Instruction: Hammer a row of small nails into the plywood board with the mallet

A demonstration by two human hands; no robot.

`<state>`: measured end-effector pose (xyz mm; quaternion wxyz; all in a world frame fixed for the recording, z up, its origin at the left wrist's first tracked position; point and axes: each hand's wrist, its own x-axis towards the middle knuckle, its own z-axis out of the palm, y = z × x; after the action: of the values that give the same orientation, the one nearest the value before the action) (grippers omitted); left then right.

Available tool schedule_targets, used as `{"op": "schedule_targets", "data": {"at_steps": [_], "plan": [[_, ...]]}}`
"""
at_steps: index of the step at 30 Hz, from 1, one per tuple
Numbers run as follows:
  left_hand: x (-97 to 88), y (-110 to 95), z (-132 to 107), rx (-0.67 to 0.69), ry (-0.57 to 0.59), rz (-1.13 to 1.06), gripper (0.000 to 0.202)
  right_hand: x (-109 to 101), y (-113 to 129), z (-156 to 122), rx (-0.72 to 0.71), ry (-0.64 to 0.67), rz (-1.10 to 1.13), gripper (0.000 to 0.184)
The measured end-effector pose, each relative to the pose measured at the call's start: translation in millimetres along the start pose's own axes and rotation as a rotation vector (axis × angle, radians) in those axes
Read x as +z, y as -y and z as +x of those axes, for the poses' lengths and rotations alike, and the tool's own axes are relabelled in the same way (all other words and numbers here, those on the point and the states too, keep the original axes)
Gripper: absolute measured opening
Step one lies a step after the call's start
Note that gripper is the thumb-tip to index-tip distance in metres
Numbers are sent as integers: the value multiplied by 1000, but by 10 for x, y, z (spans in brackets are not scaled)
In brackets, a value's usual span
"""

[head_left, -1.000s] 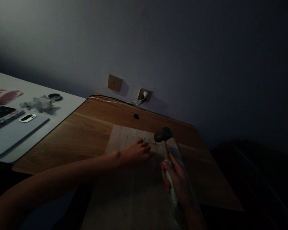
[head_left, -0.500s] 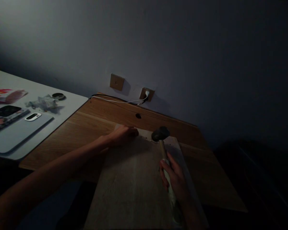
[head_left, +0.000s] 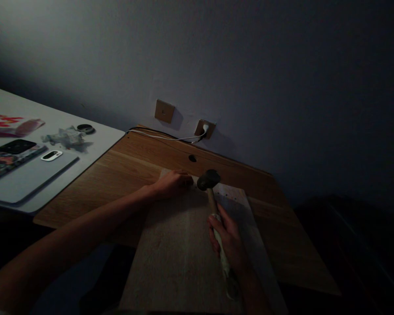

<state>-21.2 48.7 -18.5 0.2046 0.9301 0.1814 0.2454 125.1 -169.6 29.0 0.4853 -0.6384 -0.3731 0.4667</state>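
My right hand (head_left: pixel 228 236) is wrapped round the handle of a hammer (head_left: pixel 212 201) with a dark, blunt head and a pale covering on its grip. The hammer's head hangs over the far end of a light wooden board (head_left: pixel 180 253). Just left of that head, my left hand (head_left: pixel 174 183) rests at the board's far edge with its fingers curled inward. Whatever those fingertips pinch, if anything, is too dark to see. Several small dark spots mark the board's far end, right of the hammer head.
The board lies on a brown wooden table (head_left: pixel 124 166) against the wall. A plugged-in cable runs from a wall socket (head_left: pixel 205 129) along the table's back edge, near a round hole (head_left: pixel 192 158). On the white table (head_left: pixel 101 140) at left lie a grey laptop-like slab (head_left: pixel 29 179), a phone and crumpled plastic (head_left: pixel 67 136).
The hammer and my right hand have moved left, bringing the head closer to my left hand and uncovering spots on the board. My left hand stays at the far edge.
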Motion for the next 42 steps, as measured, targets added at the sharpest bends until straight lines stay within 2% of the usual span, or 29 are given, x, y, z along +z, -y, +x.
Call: {"op": "schedule_targets", "data": {"at_steps": [4,8,12,18,32,35,37,40,42], "plan": [[-23,-36,6,-37,-11,-81,14,68,15,42,-16,39,-25,48],[-27,-56,-9,-131,13,-181,35,97,20,46,-26,47,-33,50],[7,-39,-18,-161,22,-201,49,119,19,35,-34,49,-38,58],[15,-31,-7,-154,-32,-127,46,141,-1,44,-7,62,-55,66],[24,28,-19,-139,13,-94,46,110,-32,42,-10,65,-63,67],[-27,-14,-16,-74,-18,-38,49,17,6,-14,-20,32,-41,64],[-62,-127,-6,-14,-64,28,47,-89,49,-74,-29,-36,-22,61],[-49,-462,17,148,-59,139,39,-280,104,-155,-42,-156,1,49],[29,-749,30,376,64,218,32,-395,119,-190,-54,-204,14,39]]}}
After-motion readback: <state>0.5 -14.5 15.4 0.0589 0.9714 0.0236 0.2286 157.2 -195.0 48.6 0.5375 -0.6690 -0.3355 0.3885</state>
